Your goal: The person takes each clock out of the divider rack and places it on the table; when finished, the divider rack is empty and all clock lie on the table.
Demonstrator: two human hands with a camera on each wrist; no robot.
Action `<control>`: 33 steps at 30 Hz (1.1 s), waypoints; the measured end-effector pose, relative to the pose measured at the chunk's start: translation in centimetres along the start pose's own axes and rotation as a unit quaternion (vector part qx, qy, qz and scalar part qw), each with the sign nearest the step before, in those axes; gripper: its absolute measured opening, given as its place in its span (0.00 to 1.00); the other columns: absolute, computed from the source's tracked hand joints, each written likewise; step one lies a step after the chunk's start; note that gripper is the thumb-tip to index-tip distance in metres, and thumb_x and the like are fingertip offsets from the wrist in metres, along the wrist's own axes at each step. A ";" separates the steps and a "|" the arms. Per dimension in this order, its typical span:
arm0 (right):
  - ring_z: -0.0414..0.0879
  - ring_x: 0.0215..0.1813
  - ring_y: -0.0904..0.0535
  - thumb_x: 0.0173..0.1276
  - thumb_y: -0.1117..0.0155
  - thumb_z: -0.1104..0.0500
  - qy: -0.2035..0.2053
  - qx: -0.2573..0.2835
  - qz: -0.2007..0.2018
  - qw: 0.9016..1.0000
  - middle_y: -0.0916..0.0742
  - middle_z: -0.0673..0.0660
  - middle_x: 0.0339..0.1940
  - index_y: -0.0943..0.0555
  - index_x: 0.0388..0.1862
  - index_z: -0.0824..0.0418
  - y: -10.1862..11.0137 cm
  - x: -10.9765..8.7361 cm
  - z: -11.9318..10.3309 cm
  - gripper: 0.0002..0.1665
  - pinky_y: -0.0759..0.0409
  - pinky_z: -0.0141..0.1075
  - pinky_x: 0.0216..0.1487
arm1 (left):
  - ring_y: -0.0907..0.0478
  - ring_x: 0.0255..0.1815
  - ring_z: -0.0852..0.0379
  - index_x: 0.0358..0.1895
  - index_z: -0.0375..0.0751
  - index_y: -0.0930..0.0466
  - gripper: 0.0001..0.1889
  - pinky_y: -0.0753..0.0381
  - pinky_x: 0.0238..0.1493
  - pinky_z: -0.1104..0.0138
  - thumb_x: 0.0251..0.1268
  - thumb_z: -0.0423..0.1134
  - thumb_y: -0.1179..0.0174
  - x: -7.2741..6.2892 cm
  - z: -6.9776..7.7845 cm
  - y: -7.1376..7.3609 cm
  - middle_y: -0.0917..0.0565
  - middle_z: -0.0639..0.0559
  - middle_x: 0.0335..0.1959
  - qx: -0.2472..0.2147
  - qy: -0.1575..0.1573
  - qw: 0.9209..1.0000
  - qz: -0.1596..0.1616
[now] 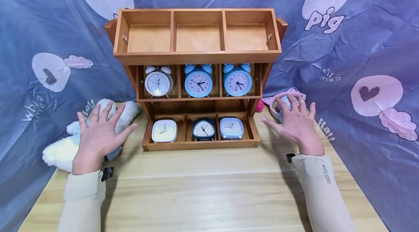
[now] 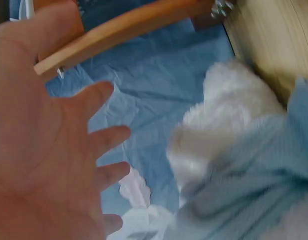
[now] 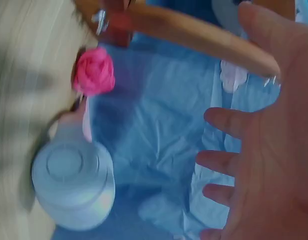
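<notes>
At twelve o'clock on the table (image 1: 203, 195) stands the rack (image 1: 197, 58) of clocks (image 1: 198, 83), the left hand (image 1: 99, 139) near the plush (image 1: 65, 150) at ten and the right hand (image 1: 296, 124) near the headset (image 3: 74, 185) at two, both spread and grasping nothing, so a careless inward sweep could topple clocks.
</notes>
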State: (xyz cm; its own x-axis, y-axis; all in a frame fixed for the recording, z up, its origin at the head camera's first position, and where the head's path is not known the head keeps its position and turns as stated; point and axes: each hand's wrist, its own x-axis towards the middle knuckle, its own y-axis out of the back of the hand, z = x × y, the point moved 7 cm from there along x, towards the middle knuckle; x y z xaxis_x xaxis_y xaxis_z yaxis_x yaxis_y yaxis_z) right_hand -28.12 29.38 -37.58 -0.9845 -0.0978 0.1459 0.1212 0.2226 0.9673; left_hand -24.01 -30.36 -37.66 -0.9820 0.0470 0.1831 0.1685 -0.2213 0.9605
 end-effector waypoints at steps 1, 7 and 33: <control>0.82 0.91 0.55 0.75 0.39 0.19 0.009 0.003 0.007 1.000 0.40 0.77 0.90 0.39 0.93 0.55 -0.1 0.0 -0.3 0.62 0.64 0.86 0.81 | 0.54 0.90 0.19 0.92 0.52 0.42 0.47 0.67 0.82 0.17 0.81 0.74 0.47 0.1 0.3 0.1 0.43 0.29 0.91 -0.013 -0.008 1.000 0.015; 0.79 0.76 0.35 0.76 0.27 0.35 0.067 0.082 0.030 0.994 0.25 0.79 0.78 0.26 0.82 0.65 -1.5 -0.2 -3.3 0.49 0.36 0.76 0.74 | 0.32 0.79 0.23 0.85 0.37 0.30 0.39 0.31 0.73 0.26 0.81 0.55 0.32 0.2 2.6 -0.8 0.28 0.27 0.80 -0.128 -0.069 0.987 0.064; 0.71 0.78 0.27 0.66 0.15 0.49 -0.014 0.246 -0.061 0.967 0.29 0.77 0.80 0.34 0.84 0.76 -9.3 1.4 -11.0 0.59 0.28 0.63 0.84 | 0.20 0.73 0.24 0.89 0.29 0.42 0.61 0.20 0.72 0.35 0.64 0.61 0.19 -0.7 2.9 -8.6 0.32 0.24 0.84 -0.211 -0.008 0.973 -0.089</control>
State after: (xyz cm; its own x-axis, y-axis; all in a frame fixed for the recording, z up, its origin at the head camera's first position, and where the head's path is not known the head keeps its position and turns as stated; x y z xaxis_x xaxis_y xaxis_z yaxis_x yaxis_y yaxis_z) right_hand -29.22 16.49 -44.05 -0.9915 -0.1277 0.0242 -0.0647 0.6467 0.7600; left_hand -24.53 -25.62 -45.48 -0.9905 0.1350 0.0275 -0.0579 -0.5889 0.8061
